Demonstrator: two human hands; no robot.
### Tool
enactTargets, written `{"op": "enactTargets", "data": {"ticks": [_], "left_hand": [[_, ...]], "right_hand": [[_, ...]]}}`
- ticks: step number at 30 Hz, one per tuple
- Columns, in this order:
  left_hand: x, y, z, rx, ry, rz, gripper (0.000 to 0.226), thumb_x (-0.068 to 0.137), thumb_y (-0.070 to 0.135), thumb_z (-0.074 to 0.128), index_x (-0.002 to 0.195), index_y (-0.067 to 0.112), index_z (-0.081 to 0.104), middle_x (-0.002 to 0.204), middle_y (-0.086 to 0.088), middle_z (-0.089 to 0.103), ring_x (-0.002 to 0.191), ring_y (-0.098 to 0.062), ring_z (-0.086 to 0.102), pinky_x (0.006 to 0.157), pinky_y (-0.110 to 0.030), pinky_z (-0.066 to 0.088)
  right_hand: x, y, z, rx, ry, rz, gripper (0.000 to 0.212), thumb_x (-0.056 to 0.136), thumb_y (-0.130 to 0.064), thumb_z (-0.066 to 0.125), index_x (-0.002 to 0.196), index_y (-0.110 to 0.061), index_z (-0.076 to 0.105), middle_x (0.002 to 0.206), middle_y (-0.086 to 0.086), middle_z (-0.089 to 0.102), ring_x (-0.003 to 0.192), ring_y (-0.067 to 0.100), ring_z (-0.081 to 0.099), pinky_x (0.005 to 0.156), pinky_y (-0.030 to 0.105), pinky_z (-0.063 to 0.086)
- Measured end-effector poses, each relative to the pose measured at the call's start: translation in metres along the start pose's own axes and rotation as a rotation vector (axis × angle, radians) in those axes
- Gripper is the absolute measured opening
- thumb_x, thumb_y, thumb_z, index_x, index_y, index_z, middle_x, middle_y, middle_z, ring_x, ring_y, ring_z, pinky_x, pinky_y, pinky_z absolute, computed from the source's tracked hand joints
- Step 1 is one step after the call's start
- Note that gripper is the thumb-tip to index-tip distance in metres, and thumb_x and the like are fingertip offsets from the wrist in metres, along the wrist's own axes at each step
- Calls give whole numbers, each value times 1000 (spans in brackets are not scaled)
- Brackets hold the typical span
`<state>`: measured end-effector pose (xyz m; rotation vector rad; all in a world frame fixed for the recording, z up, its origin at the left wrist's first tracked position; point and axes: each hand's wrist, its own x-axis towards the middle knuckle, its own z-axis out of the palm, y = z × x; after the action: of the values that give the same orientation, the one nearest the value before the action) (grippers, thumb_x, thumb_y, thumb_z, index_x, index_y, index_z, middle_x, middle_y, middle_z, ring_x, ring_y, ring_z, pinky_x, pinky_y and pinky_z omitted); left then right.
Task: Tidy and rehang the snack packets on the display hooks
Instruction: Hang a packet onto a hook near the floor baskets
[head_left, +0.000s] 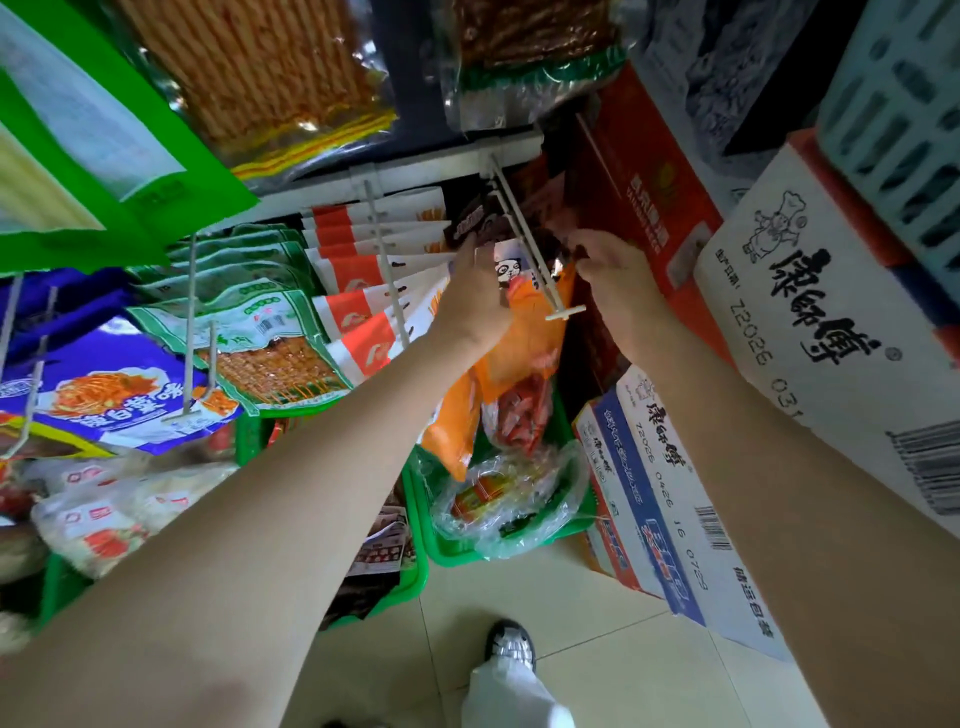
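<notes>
An orange snack packet (524, 332) with a panda on its white top hangs at a white double-wire display hook (524, 239). My left hand (475, 301) grips the packet's top left edge, left of the hook. My right hand (615, 275) pinches the packet's top right corner, right of the hook. Darker brown packets (475, 221) sit further back on the same hook. Whether the packet's hole is on the wires is hidden by my fingers.
Red-and-white packets (363, 270) fill the hook to the left, then green packets (249, 312) and purple ones (104, 384). Green baskets (457, 551) of loose snacks stand below. Stacked cartons (810, 322) crowd the right side. My shoe (511, 647) is on the tiled floor.
</notes>
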<state>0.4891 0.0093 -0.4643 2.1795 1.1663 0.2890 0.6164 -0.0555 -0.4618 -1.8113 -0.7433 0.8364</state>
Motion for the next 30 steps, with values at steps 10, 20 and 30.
{"op": "enactTargets", "data": {"ticks": [10, 20, 30], "left_hand": [[-74, 2, -67, -54, 263, 127, 40, 83, -6, 46, 122, 1, 44, 129, -15, 38, 113, -30, 48, 88, -28, 37], [-280, -140, -282, 84, 477, 32, 50, 72, -8, 50, 121, -2, 45, 123, -21, 44, 109, -37, 52, 89, -38, 38], [-475, -293, -531, 328, 637, -347, 40, 77, 2, 53, 117, 1, 47, 125, -21, 38, 113, -38, 46, 95, -43, 39]], "right_hand": [[-83, -96, 31, 276, -68, -58, 41, 80, 21, 27, 95, 0, 59, 78, 7, 61, 66, 10, 60, 62, 17, 48], [-244, -217, 268, 3, -574, -131, 32, 86, 12, 37, 76, -11, 56, 57, 0, 58, 34, -1, 52, 46, 17, 46], [-420, -370, 523, -42, -952, -191, 17, 87, 5, 50, 74, -4, 57, 50, 5, 52, 38, 4, 48, 36, 10, 38]]}}
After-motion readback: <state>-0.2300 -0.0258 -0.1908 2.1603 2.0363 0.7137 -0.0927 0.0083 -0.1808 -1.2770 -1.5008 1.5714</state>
